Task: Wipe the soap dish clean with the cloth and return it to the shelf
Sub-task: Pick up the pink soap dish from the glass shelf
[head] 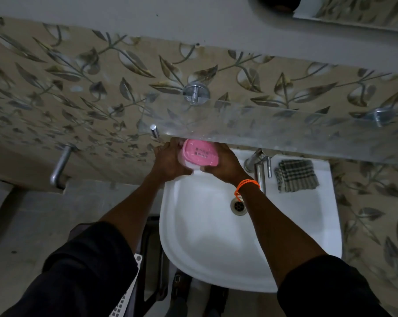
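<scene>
A pink soap dish [200, 153] with a pale underside is held just below the front edge of the glass shelf [273, 133], above the back left of the white sink [216, 248]. My left hand [168, 162] grips its left end and my right hand [223, 164], with an orange band at the wrist, grips its right end. The checked grey cloth [296, 176] lies folded on the sink's back right rim, apart from both hands.
A chrome tap [259, 165] stands between my right wrist and the cloth. Metal brackets [195, 93] hold the shelf on the leaf-patterned wall. A metal bar [59, 164] juts from the wall at the left. The sink drain [238, 205] lies under my right wrist.
</scene>
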